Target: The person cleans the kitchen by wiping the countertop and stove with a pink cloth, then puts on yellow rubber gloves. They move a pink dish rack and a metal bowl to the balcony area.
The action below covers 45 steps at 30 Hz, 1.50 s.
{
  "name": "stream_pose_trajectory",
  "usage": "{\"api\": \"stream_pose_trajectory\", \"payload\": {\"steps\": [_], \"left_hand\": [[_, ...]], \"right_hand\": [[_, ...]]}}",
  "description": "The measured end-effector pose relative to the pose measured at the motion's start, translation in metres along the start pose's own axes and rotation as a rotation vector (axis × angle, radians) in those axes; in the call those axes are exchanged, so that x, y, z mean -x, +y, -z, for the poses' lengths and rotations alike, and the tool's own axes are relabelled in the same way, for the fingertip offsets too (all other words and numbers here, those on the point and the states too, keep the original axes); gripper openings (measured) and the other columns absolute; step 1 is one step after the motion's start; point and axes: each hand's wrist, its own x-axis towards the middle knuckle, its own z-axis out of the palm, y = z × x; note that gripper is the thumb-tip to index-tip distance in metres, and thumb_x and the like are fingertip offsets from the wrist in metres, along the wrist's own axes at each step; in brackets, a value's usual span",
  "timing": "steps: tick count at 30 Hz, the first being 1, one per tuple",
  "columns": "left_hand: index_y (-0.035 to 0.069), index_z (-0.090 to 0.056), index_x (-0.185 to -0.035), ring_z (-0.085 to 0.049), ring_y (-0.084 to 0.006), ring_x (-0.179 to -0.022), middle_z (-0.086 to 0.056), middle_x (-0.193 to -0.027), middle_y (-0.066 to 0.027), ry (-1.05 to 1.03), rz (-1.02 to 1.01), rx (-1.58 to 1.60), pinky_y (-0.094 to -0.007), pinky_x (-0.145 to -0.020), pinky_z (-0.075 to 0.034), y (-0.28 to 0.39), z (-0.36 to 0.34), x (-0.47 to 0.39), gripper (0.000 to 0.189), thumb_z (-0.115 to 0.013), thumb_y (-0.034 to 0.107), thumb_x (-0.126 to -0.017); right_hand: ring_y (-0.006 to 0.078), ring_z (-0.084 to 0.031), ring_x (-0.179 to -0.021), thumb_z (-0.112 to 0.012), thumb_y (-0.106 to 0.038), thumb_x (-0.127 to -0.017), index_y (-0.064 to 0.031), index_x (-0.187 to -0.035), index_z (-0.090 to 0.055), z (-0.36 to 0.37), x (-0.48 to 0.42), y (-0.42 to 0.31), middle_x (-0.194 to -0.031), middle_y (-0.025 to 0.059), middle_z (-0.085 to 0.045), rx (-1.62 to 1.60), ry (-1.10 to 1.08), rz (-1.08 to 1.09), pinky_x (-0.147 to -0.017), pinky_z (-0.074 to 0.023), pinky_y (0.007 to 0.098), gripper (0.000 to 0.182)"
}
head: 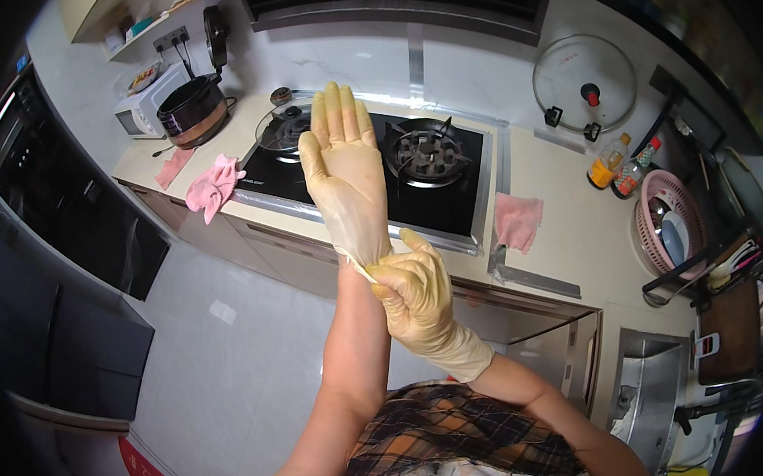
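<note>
Both of my hands wear thin, pale yellow rubber gloves. My left hand (345, 174) is raised palm up in front of the gas hob (442, 207), its fingers straight and close together, holding nothing. At its wrist, my right hand (419, 295) pinches the rolled edge of the left glove's cuff (359, 266) between thumb and fingers. The cuff is pulled out a little from the wrist. Behind the hands, a glass lid (275, 136) lies over the left burner, and the right burner (427, 152) is bare.
A pink cloth (214, 188) hangs over the counter edge; another pink cloth (518, 222) lies right of the hob. An open cooker (193, 112) and a microwave (141, 115) stand at left. Sauce bottles (610, 161), a pink basket (647, 236) of dishes and a sink (648, 398) are at right.
</note>
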Motion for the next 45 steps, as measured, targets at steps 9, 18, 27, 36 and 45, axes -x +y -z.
{"api": "stream_pose_trajectory", "payload": {"steps": [9, 18, 27, 36, 45], "left_hand": [[0.004, -0.008, -0.146, -0.004, -0.0319, -0.141, -0.016, -0.151, -0.0186, 0.243, 0.107, -0.210, -0.0436, -0.114, -0.003, 0.014, 0.005, 0.009, 0.093, -0.029, 0.072, -0.086], [0.003, -0.021, -0.144, -0.028, -0.0279, -0.136, -0.027, -0.147, -0.0183, 0.194, -0.028, -0.838, -0.0384, -0.112, -0.016, 0.002, 0.030, 0.015, 0.071, -0.031, 0.054, -0.096], [0.001, -0.052, -0.122, -0.057, -0.0249, -0.104, -0.059, -0.114, -0.0153, -1.017, 0.314, -1.145, -0.0340, -0.081, -0.048, 0.006, -0.041, 0.076, 0.041, -0.054, 0.026, -0.090], [-0.002, -0.056, -0.114, -0.059, -0.0291, -0.094, -0.061, -0.098, -0.0175, -1.527, 0.538, -0.698, -0.0366, -0.075, -0.050, 0.016, -0.058, 0.156, 0.037, -0.056, 0.026, -0.089], [0.002, -0.062, -0.103, -0.061, -0.0321, -0.073, -0.063, -0.080, -0.0160, -1.299, 0.757, -0.322, -0.0395, -0.063, -0.048, 0.023, -0.077, 0.171, 0.029, -0.056, 0.025, -0.086]], "right_hand": [[0.0224, -0.055, -0.081, -0.065, -0.006, -0.078, -0.0078, -0.094, -0.059, -0.005, 0.015, 0.004, -0.083, 0.0042, -0.056, -0.061, -0.054, -0.022, -0.093, -0.0445, 0.0495, 0.018], [0.0246, -0.058, -0.084, -0.066, -0.007, -0.079, -0.0071, -0.091, -0.057, -0.008, 0.033, 0.008, -0.086, 0.0059, -0.059, -0.095, -0.102, -0.089, -0.092, -0.0448, 0.0496, 0.015], [0.0222, -0.059, -0.091, -0.056, -0.007, -0.088, -0.0014, -0.111, -0.056, 0.034, 0.106, 0.042, -0.099, 0.0097, -0.061, 0.174, -0.263, -0.439, -0.084, -0.0464, 0.0359, 0.023], [0.0213, -0.058, -0.097, -0.066, -0.013, -0.082, -0.0040, -0.091, -0.062, 0.100, 0.014, 0.051, -0.094, 0.0101, -0.065, -0.891, -0.799, -0.641, -0.091, -0.0435, 0.0353, 0.013], [0.0191, -0.060, -0.091, -0.067, -0.010, -0.082, -0.0089, -0.088, -0.065, 0.078, -0.002, 0.029, -0.092, 0.0029, -0.065, -0.997, -0.980, -0.389, -0.105, -0.0269, 0.0515, 0.006]]}}
